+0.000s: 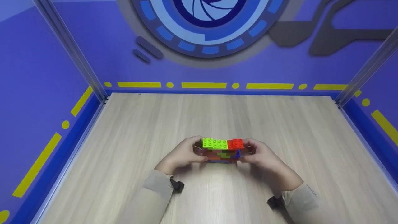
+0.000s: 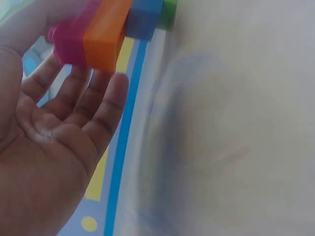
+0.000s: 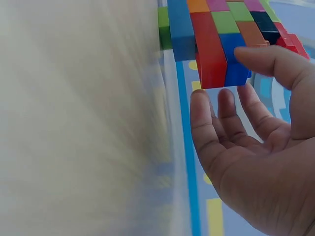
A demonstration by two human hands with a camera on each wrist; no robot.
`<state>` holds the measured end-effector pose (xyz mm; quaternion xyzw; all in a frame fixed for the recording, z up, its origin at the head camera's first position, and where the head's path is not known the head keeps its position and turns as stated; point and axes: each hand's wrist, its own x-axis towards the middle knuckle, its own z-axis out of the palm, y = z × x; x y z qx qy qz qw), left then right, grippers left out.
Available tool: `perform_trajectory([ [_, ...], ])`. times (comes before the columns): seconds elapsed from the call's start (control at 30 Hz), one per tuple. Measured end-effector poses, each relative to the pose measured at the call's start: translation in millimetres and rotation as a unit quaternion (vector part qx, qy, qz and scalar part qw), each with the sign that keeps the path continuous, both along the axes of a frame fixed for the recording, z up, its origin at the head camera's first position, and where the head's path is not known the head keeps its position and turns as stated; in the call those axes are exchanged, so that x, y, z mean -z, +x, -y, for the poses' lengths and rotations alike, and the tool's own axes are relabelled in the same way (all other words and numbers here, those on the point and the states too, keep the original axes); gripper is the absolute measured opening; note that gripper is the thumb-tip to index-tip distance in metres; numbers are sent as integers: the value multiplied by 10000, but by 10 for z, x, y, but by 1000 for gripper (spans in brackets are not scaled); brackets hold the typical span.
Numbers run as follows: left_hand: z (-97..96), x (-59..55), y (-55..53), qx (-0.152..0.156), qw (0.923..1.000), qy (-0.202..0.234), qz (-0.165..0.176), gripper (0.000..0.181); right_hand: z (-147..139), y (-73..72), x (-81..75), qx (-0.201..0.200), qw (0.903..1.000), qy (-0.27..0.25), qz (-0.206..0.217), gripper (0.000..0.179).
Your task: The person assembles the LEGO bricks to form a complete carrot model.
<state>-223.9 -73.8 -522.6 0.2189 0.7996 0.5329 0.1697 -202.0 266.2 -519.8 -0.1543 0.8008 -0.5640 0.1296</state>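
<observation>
A wall of toy building bricks (image 1: 220, 144) stands between the two hands in the head view, lime green and red on top, with mixed colours below. At its left end the left hand (image 1: 185, 152) grips it, thumb in front and fingers behind. The right hand (image 1: 260, 153) holds the opposite end in the same way. In the left wrist view, an orange brick (image 2: 104, 39) and a magenta brick (image 2: 71, 44) show above the fingers. The right wrist view has the right thumb against a blue brick (image 3: 235, 61), beside a red brick (image 3: 209, 51).
The wooden tabletop (image 1: 149, 118) spreads around both hands. Behind it rises a blue-purple back panel (image 1: 192, 73) with yellow marks, and side panels with metal posts (image 1: 71, 46) enclose it left and right. Dark wrist devices (image 1: 178, 185) sit at the sleeve cuffs.
</observation>
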Motion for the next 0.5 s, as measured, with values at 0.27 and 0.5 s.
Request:
perform_trajectory([
  [0.27,82,72,-56,48,9993,351,121,45,9,-15,51,102,9995,-265,170,49],
  [0.5,65,106,-86,-282,9974,600,296,43,-3,-34,38,320,9987,-357,174,48],
])
